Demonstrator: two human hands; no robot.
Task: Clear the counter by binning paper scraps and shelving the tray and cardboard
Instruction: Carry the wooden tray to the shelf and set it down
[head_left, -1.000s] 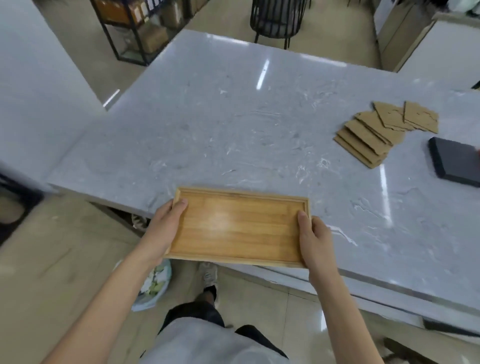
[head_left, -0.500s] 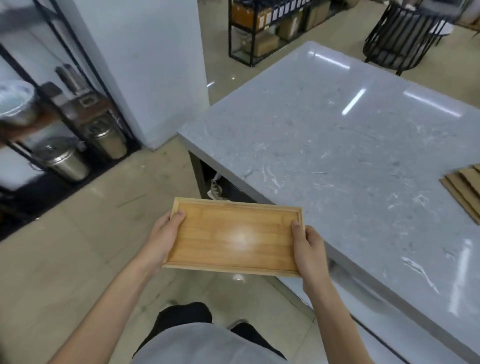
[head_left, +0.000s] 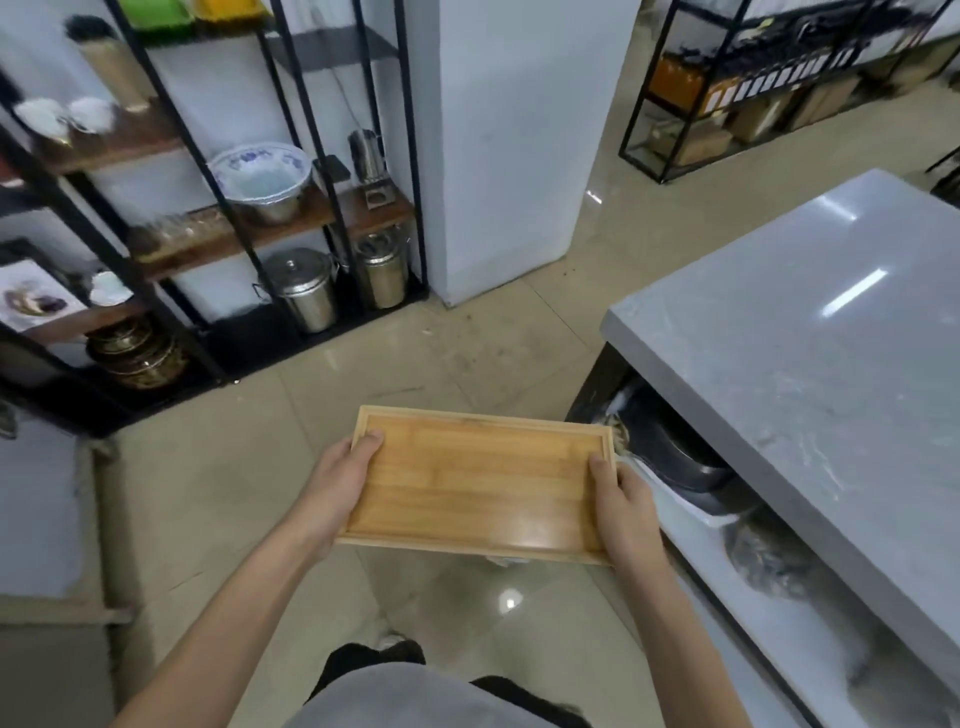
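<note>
Now we carry the tray (head_left: 480, 480) level over the floor, left of the bench (head_left: 810, 332), both hands' fingers (head_left: 370, 441) pinching its short ends. Risk: clipping a shelf (head_left: 291, 228) post tilts it loose.

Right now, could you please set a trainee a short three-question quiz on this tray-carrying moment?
1. True or false: the wooden tray rests on the grey counter.
2. Which hand grips each short end?
3. The blue-patterned bowl sits: A) on the floor, B) on the black-framed shelf rack, C) on the counter.

Key: 1. False, it is held over the floor. 2. Left hand the left end, right hand the right end. 3. B.
</note>
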